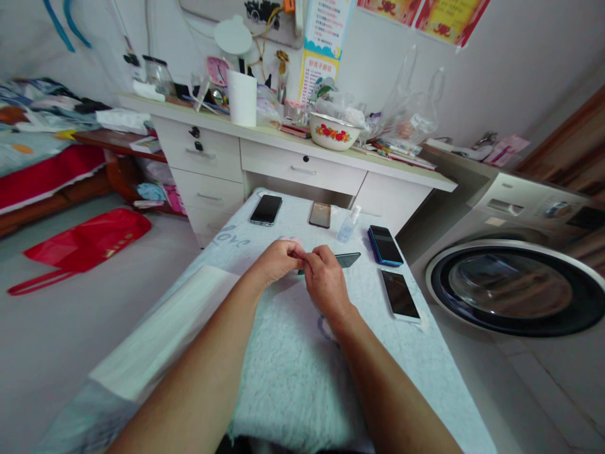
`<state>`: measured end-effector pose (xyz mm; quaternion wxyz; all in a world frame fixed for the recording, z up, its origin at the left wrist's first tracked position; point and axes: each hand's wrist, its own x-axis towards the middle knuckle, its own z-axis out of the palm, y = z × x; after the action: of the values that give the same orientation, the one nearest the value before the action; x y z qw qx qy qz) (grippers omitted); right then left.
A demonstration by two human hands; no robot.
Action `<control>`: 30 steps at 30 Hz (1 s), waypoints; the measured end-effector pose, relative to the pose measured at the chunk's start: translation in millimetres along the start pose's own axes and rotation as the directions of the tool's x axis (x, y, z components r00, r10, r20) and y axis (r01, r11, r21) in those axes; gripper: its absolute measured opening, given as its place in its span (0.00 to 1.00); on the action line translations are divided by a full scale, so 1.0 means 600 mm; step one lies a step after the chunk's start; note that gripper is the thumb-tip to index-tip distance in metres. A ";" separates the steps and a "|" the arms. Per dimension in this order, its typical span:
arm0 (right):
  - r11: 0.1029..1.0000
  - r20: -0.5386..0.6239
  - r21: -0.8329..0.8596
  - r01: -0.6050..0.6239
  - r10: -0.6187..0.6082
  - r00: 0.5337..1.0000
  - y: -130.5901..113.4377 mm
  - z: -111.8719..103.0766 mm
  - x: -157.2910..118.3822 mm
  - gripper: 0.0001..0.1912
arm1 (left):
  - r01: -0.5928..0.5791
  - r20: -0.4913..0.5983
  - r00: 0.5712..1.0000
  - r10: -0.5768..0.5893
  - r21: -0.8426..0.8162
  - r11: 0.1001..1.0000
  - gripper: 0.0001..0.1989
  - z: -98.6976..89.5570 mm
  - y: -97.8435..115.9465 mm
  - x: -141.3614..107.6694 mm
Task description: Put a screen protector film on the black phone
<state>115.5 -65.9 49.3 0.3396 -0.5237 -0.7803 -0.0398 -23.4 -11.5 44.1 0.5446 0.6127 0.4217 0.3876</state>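
Observation:
My left hand (282, 260) and my right hand (326, 280) meet over the middle of the cloth-covered table (293, 372), fingertips pinched together. Whatever is between the fingertips is hidden. A thin dark slab like a phone (348, 259) sticks out behind my right hand; I cannot tell whether it is held or lies on the cloth. Beyond the hands are a black phone (266, 209), a brownish phone case (320, 214) and a clear spray bottle (348, 225) standing upright. To the right lie a dark phone with blue edges (385, 245) and a white-framed phone (400, 295).
A white cloth strip (165, 328) lies along the table's left side. Behind stands a white desk (203, 170) bearing a paper roll (242, 99) and a flowered bowl (333, 132). A washing machine (520, 221) is at right; a red bag (89, 243) lies on the floor at left.

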 end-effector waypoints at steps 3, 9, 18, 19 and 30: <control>1.000 0.009 0.001 -0.008 0.008 1.000 0.003 -0.004 0.001 0.13 | 0.000 0.001 1.000 0.000 -0.008 1.000 0.07 0.000 0.001 -0.001; 0.999 -0.005 0.001 -0.037 0.037 0.999 0.024 -0.016 0.002 0.12 | -0.032 -0.021 0.999 0.033 0.055 0.998 0.07 0.000 -0.001 -0.001; 0.994 -0.045 -0.058 -0.094 0.091 0.995 0.061 -0.035 0.003 0.13 | -0.074 -0.056 0.995 0.081 0.123 0.990 0.07 -0.003 -0.007 0.003; 0.993 -0.056 -0.063 -0.101 0.097 0.994 0.066 -0.036 0.004 0.13 | -0.076 -0.058 0.995 0.083 0.118 0.990 0.07 -0.003 -0.008 0.004; 0.982 -0.130 -0.119 -0.149 0.134 0.982 0.114 -0.045 0.005 0.13 | -0.081 -0.061 0.994 0.085 0.076 0.994 0.07 -0.003 -0.014 0.006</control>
<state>185.9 -44.1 51.3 0.3541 -0.5953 -0.7147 -0.0973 -24.5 -7.3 36.0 0.4912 0.6364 0.4272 0.4137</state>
